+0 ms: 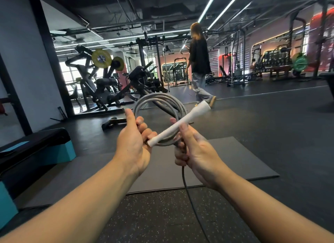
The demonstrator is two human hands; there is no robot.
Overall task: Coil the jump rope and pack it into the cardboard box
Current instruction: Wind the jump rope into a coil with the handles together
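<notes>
A grey jump rope (159, 101) is wound into several loops held up in front of me. Its white handle (178, 124) lies slantwise across the coil. My left hand (134, 143) grips the bottom of the loops and the lower end of the handle. My right hand (194, 148) is closed around the rope just right of that, with a finger against the handle. A loose length of rope (191, 203) hangs down from my right hand toward the floor. No cardboard box is in view.
A dark grey mat (235, 163) lies on the speckled black floor below my hands. A black and teal step bench (36, 148) stands at left. Weight machines (101, 83) fill the back left. A person (199, 65) walks across the floor behind the coil.
</notes>
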